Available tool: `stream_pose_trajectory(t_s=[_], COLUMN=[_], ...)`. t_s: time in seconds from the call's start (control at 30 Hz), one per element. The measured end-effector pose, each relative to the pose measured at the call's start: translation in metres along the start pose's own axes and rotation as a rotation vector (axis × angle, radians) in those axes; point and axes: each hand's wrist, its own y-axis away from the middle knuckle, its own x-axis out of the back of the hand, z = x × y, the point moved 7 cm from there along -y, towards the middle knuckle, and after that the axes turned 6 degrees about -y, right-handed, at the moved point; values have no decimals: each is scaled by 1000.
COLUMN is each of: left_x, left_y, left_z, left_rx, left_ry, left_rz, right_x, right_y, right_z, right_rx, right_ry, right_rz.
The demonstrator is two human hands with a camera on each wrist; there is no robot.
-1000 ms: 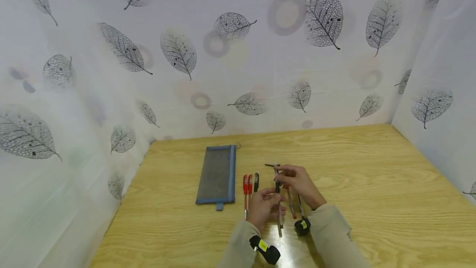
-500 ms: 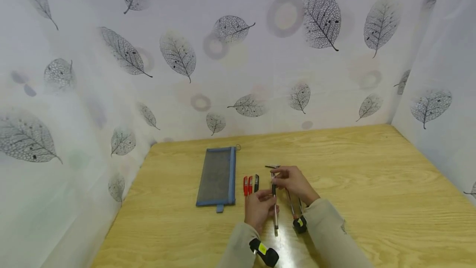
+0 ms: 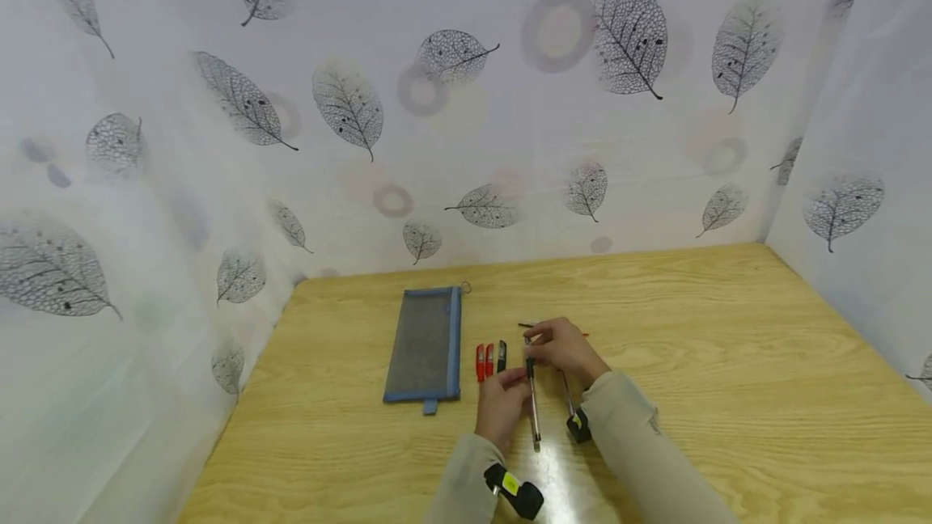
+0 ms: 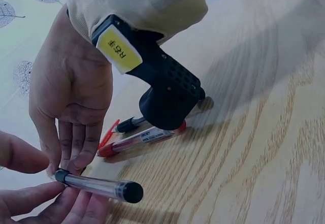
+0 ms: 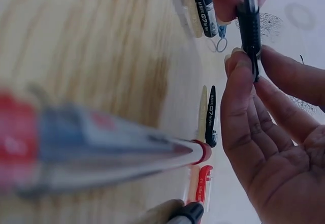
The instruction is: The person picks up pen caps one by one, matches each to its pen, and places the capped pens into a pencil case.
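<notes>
Near the middle of the pale wood-grain table (image 3: 728, 362), well in from its left and right edges, the left hand (image 3: 501, 407) and the right hand (image 3: 564, 348) share one slim, clear-barrelled pen with a black grip (image 3: 535, 411). The right hand pinches the end nearer the back edge between thumb and fingers; the left hand holds the pen around its grip, fingers curled — and the black plug (image 4: 132, 192) at the other end points away from the back edge.

Beside the left hand, towards the left edge, three capped pens lie side by side: two with glossy red caps (image 3: 485, 362) and one with a black cap (image 3: 502, 356) (their lower parts are hidden by that hand). Further towards the left edge lies a flat grey mesh pouch with blue trim (image 3: 421, 346), a small metal ring (image 3: 467, 287) at its corner nearest the three pens.

Under the right wrist rest a clear pen with red ends (image 4: 139, 140) and, just beside it, a clear pen with a black grip end (image 4: 133, 124). Past the right hand, towards the back edge, lie a loose black cap (image 5: 211, 116) and a loose red cap (image 5: 204, 183).
</notes>
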Motion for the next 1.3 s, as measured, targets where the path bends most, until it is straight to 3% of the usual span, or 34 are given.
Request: stream_pose_trajectory(t_s=[0.57, 0.83, 1.13, 1.3], left_x=[5, 6, 10, 10], left_y=[0, 3, 5, 6], left_z=[0, 4, 14, 14], left_rx=[49, 57, -32, -40], left_ry=[107, 99, 81, 95], left_rz=[18, 5, 99, 93], right_x=[-6, -7, -7, -6], right_y=[-12, -13, -12, -11], right_z=[6, 8, 7, 9], right_rx=[-48, -72, -57, -71], right_ry=[119, 147, 127, 92], right_rz=[50, 67, 85, 78])
